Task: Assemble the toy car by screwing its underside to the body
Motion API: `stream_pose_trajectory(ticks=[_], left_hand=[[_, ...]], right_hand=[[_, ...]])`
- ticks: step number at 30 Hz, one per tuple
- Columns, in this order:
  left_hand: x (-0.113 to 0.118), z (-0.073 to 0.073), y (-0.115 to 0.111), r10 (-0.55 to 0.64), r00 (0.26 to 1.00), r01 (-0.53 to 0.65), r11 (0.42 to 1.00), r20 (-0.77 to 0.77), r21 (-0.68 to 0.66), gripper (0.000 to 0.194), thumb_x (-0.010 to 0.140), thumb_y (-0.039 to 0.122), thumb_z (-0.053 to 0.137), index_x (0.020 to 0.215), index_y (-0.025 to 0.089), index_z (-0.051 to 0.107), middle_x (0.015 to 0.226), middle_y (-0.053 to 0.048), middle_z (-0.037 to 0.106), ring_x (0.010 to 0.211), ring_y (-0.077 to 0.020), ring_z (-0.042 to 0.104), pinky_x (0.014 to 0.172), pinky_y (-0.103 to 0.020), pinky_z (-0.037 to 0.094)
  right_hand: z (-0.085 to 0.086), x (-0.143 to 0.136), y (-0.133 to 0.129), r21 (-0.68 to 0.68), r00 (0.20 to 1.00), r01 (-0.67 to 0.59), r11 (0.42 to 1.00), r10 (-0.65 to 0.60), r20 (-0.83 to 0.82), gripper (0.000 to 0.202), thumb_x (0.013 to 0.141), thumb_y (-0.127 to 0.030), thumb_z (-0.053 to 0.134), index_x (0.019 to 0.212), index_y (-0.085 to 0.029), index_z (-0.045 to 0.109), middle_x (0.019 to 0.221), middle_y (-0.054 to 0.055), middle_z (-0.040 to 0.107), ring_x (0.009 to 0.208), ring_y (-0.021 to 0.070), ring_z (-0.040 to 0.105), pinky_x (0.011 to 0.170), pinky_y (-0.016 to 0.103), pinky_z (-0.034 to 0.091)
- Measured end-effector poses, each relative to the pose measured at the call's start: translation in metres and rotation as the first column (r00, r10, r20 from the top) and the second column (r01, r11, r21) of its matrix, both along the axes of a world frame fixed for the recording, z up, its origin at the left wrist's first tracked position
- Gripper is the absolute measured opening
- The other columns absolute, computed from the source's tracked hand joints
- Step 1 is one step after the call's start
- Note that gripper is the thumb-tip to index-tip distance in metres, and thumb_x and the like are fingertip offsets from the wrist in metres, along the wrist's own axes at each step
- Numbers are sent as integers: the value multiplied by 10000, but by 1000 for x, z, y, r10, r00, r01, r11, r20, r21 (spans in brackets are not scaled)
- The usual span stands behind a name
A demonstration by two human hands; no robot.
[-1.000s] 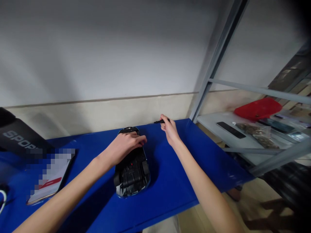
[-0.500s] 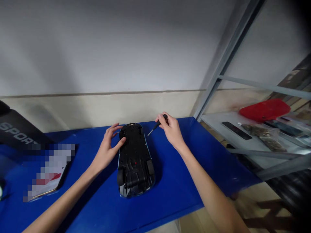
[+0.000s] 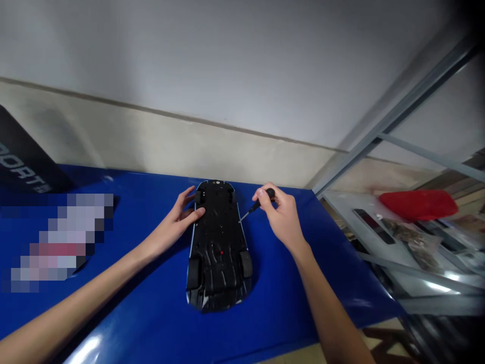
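A toy car (image 3: 220, 253) lies upside down on the blue table (image 3: 151, 313), its black underside and wheels facing up. My left hand (image 3: 182, 217) rests at the car's upper left side, thumb on the underside and fingers spread along the edge. In my right hand (image 3: 278, 210) is a small screwdriver (image 3: 255, 206) with a black handle. It slants down to the left, and its tip is at the car's right edge, near a small spot there. Whether the tip touches the car is hard to tell.
On the left are a black box (image 3: 26, 156) with white lettering and a blurred-out flat object (image 3: 76, 237). A metal rack (image 3: 382, 253) on the right holds a red item (image 3: 419, 205), a dark flat bar and plastic bags. The wall runs behind the table.
The camera view has tilted and shifted. The screwdriver tip, which was beside the car, is now at its right edge. My left hand stays at the car's left side.
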State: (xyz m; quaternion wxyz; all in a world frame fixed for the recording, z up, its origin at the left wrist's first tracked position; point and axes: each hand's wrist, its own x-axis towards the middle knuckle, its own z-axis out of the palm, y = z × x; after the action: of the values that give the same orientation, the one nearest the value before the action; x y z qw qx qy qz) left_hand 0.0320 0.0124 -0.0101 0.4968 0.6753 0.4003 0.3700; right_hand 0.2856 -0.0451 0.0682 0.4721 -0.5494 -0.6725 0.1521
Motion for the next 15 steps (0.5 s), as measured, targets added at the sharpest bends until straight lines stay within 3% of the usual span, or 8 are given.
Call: stream_pose_trajectory(ticks=[4,12,15], left_hand=[[-1,-4,1,-6,1000,6,1000,25,-6,606,964,459,527,1506,387,267,1575,-108,374,1294,-338,552,1044,-546,481],[0,-2,1,-7,999,10,998,50,-66,629,954,462,546,1505,362,260,1592,-100,342,1292,-321,557,1066,-510,475],[0,-2,1,-20,997,24,998,73,-56,631,952,459,552,1501,353,258,1594,-103,346,1315,-325,538,1085,-523,454]], right_hand=[[-1,0,-1,-21,1000,29,999,-29,1,305,968,-451,504,807,-228,634,704,-12,583,605,108,471,585,256,395],[1,-4,-3,16,997,18,1000,-19,80,291,979,-410,502,783,-227,616,615,-37,497,556,99,442,556,260,359],[3,-6,-7,43,986,55,998,-61,156,190,972,-388,521,896,-247,622,606,-52,479,524,100,419,536,261,347]])
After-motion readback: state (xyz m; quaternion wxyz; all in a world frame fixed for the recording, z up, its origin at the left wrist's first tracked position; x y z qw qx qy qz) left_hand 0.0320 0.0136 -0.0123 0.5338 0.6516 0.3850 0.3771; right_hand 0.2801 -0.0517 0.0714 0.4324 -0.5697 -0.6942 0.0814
